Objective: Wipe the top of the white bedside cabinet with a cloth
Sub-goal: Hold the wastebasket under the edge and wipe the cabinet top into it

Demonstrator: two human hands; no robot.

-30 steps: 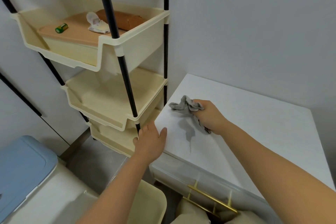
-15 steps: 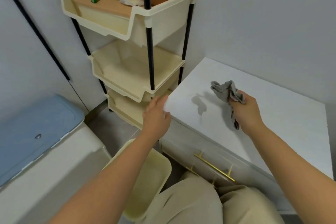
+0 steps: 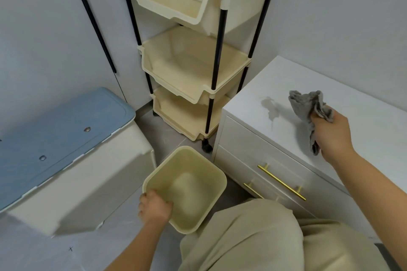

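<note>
Two hands in view. Right hand (image 3: 332, 136) grips the bunched grey cloth (image 3: 308, 105) over the white cabinet (image 3: 370, 121) top; whether the cloth touches the surface is unclear. Left hand (image 3: 154, 207), fingers curled over the rim, holds the cream bin (image 3: 222, 174) on the floor beside the cabinet.

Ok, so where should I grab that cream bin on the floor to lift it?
Take the bin by its rim, coming from above. Its open mouth faces up, and the thin wall lets fingers hook inside with the thumb outside. The left hand holds the near left part of the rim; the far edge is free.
</note>
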